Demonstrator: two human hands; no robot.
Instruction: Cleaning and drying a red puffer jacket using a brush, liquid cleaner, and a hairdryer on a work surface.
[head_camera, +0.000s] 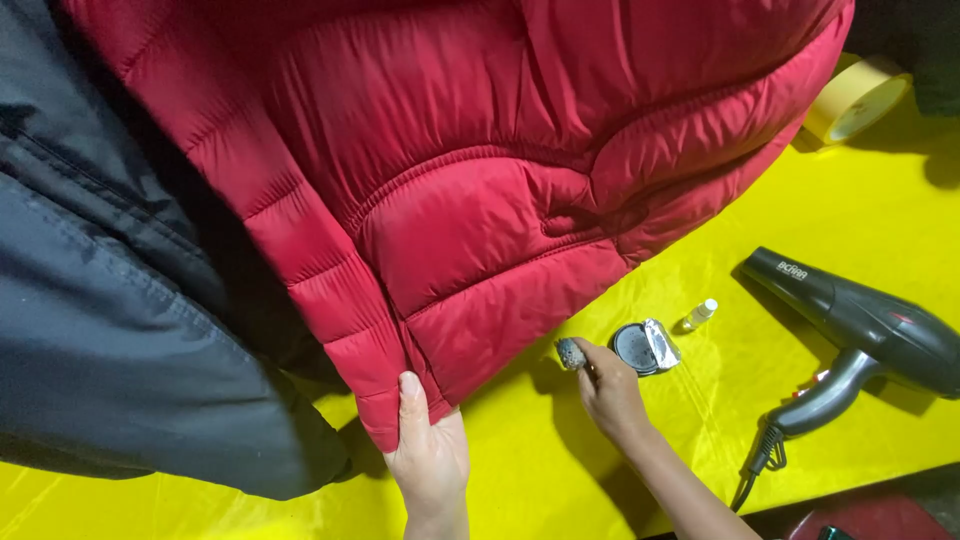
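A red quilted puffer jacket (480, 170) lies spread over a yellow table (860, 200). My left hand (428, 455) grips the jacket's lower hem corner, thumb on top of the fabric. My right hand (608, 390) holds a small grey sponge-like dauber (571, 353) just below the jacket's edge. Right beside that hand sits a small round black tin (634, 347) with a foil lid (661, 343) peeled back.
A dark grey jacket (120, 300) lies at the left, partly under the red one. A black hair dryer (860, 330) with its cord rests at the right. A tiny clear bottle (699, 314) stands near the tin. A roll of yellowish tape (858, 97) sits at the far right.
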